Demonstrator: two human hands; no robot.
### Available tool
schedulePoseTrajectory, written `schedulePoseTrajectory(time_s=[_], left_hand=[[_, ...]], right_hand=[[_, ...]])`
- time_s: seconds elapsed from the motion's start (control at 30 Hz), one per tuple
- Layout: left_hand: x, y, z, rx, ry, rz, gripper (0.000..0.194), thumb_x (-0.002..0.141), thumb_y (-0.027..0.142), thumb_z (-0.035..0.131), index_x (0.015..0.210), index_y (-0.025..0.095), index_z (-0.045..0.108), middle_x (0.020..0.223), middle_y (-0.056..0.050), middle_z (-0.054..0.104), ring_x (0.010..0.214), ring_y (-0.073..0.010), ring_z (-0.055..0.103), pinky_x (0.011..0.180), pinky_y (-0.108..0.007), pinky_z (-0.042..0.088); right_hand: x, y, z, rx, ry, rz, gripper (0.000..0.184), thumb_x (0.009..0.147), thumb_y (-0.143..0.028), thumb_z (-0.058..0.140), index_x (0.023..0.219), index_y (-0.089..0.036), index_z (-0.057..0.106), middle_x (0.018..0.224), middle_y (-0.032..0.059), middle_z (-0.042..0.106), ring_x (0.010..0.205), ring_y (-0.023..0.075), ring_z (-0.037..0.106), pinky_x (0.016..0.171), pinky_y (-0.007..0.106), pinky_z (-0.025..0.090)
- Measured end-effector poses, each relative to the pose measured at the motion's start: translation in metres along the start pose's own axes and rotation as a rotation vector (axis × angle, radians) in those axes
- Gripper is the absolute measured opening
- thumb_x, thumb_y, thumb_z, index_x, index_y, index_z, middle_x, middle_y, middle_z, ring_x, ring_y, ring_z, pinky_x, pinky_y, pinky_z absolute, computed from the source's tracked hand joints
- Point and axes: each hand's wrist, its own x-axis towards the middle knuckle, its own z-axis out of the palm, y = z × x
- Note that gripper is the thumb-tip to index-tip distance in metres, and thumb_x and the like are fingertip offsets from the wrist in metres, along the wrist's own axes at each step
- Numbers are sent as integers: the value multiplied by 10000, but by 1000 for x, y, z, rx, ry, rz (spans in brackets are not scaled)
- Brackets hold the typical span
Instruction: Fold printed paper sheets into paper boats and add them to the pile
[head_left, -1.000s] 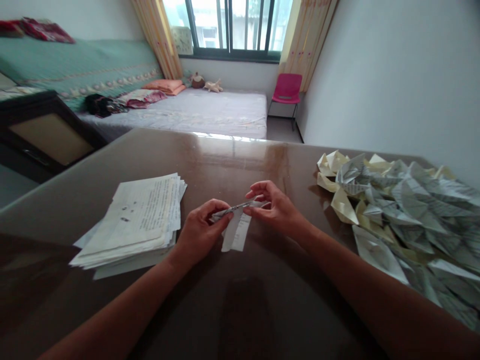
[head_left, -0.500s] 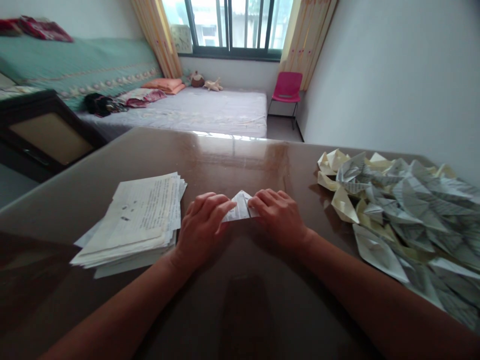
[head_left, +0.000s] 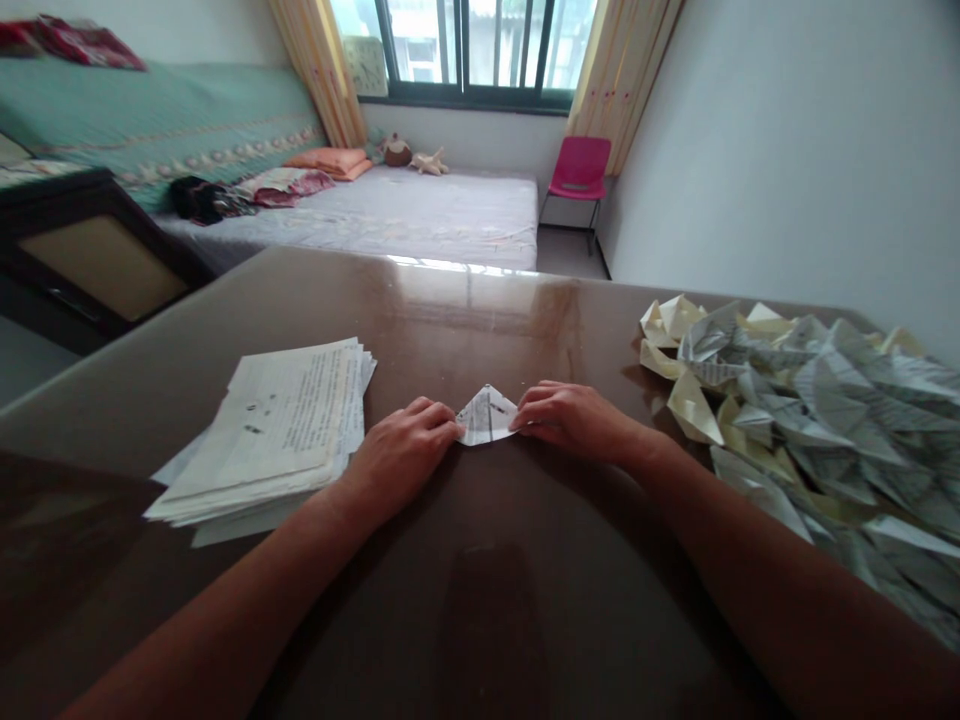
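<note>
At the centre of the frame, the folded paper (head_left: 486,420) sits between the 2 hands, over the table (head_left: 480,330). It lies to the right of the left hand (head_left: 411,440) and to the left of the right hand (head_left: 564,415); neither is nearer, as each touches 1 lower corner. Its long axis runs left to right, with the peak pointing to the top of the frame. The left hand is nearly closed, fingertips pinching the left corner; the right hand is likewise drawn in on the right corner. Whether the paper rests flat or is slightly raised, I cannot tell.

The paper is a small whitish triangle with a gently bowed lower edge, greyish print on its left half, a dark line down the middle and 1 dark mark to the right of that.
</note>
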Motion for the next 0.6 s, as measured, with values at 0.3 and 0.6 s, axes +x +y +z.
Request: schedulePoseTrajectory(time_s=[0.3,0.6], left_hand=[[5,-17,2,-280,-11,-245,291,925,364,459,862,202,691,927,-39,648,924,-189,553,845,-340,463],[11,-14,12,-132,45,-362,327,927,403,430,768,178,607,856,-47,595,875,-200,531,823,-356,439]], right_hand=[[2,13,7,144,15,228,227,903,-306,507,897,-193,704,903,32,685,798,136,609,717,229,404],[6,2,10,-25,17,395,235,896,-371,492,875,-218,670,887,27,693,761,149,594,640,243,349]])
